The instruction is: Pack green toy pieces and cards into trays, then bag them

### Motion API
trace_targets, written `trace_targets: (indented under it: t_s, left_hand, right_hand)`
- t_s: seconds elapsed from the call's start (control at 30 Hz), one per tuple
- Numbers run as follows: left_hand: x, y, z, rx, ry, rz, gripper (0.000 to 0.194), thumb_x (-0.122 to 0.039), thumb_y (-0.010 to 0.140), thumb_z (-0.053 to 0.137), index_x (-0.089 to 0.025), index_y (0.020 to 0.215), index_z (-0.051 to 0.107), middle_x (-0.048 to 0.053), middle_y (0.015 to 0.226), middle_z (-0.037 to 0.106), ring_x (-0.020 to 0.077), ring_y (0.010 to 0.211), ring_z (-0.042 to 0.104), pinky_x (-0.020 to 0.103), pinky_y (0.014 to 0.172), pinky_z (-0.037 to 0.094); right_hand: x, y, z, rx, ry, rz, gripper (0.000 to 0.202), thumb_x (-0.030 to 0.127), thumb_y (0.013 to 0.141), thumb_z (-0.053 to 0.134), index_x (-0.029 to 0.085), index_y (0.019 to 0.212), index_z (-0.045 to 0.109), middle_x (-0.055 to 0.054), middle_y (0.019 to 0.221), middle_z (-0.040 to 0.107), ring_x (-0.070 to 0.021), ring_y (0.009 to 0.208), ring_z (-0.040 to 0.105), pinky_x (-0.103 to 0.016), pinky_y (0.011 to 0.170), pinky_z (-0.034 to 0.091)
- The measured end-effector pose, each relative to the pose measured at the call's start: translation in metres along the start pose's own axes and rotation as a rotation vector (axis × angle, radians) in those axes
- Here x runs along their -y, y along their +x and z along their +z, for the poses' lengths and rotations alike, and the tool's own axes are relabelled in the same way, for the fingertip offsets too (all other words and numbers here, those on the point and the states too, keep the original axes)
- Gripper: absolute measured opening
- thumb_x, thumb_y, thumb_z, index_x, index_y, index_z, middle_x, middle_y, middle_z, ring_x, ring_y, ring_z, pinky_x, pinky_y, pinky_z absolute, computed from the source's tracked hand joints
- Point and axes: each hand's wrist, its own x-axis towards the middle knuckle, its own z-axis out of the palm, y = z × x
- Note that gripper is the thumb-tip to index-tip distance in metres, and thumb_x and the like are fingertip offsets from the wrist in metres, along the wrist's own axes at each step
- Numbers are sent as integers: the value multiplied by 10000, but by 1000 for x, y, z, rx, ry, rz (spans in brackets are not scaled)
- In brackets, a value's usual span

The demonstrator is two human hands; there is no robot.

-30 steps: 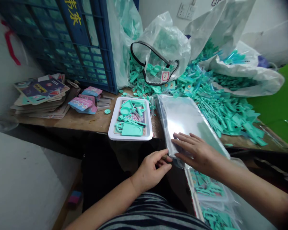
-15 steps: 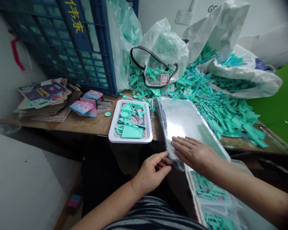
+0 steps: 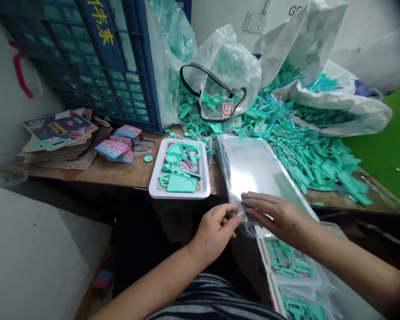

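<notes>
A stack of clear plastic bags lies flat at the table's front edge. My left hand pinches the near left corner of a bag between thumb and forefinger. Flat on the stack, with fingers stretched out, rests my right hand just beside that corner. To the left stands a white tray holding several turquoise plastic toy pieces on top of a printed card.
A large heap of turquoise parts spreads behind and right of the bags. At the left are a blue crate, stacked printed cards and small pink-blue packets. Filled trays sit below the table's edge.
My left hand has moved slightly up and right and now pinches the bag's corner. My right hand has shifted a little to the right, its fingers still on the stack.
</notes>
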Motion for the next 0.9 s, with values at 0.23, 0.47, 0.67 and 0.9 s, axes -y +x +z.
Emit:
trace_targets:
  t_s: [0.23,0.47,0.67,0.9]
  left_hand:
    - [-3,7,6,-9,-67,-95,283,-407,817,581,-178,981,597,-47,643,559,71,521,535,207,542,409]
    - [5,7,8,-112,25,-80,273,-403,777,624,-192,946,580,-24,762,568,73,572,489,226,569,415]
    - [8,10,8,-159,149,-76,199,-320,777,613,-188,922,582,-15,789,559,91,629,473,251,632,411]
    - [3,14,12,-184,189,-8,111,-276,803,568,-179,753,551,-10,789,534,114,710,486,268,689,395]
  right_hand:
    - [-4,-5,3,-76,63,16,231,202,891,517,166,1058,673,-125,1107,688,-236,1010,659,-363,861,559]
    - [-2,-13,7,-72,-12,-12,209,182,881,531,178,1035,672,-101,1133,681,-246,1066,629,-399,883,544]
    - [4,-22,9,-105,-69,28,215,172,894,509,165,1053,655,-108,1144,675,-247,1059,628,-403,868,545]
    - [5,-18,4,-109,-81,55,139,173,896,501,184,926,636,-88,1037,696,-216,909,643,-362,771,537]
